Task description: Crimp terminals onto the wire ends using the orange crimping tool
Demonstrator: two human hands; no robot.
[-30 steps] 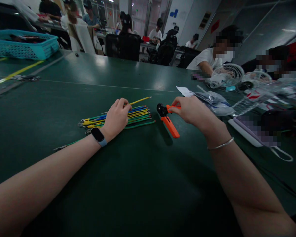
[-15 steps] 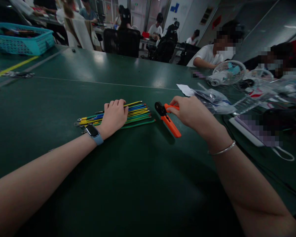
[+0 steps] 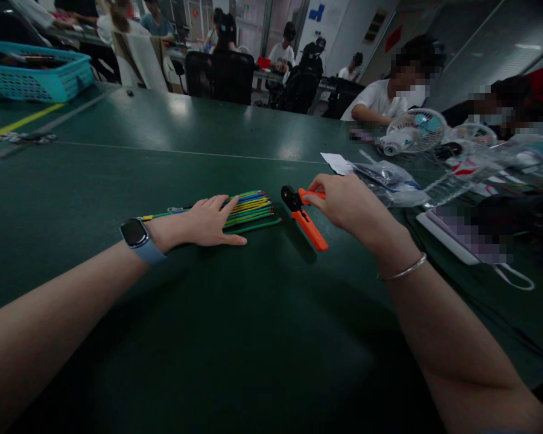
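Note:
Several green, yellow and blue wires [image 3: 253,209] lie side by side on the dark green table [image 3: 235,337]. My left hand [image 3: 212,221] rests on them with its fingers spread, covering their middle part. One green wire [image 3: 257,226] lies a little apart at the near side. Just right of the wire ends, my right hand [image 3: 337,196] holds an orange-handled crimping tool [image 3: 311,230] by its upper handle. The tool's black head points toward the wires, and its handles are spread apart.
At the far left stands a blue basket [image 3: 67,78]. To the right are a plastic bag [image 3: 396,184], white fans [image 3: 416,129], a clear bottle [image 3: 461,175] and a phone-like purple item [image 3: 466,235]. People sit beyond the table.
My left hand has opened out flat over the wires, its fingers and thumb now spread, and its wrist has shifted left. The yellow wire under its fingertips no longer sticks out. My right hand keeps its hold.

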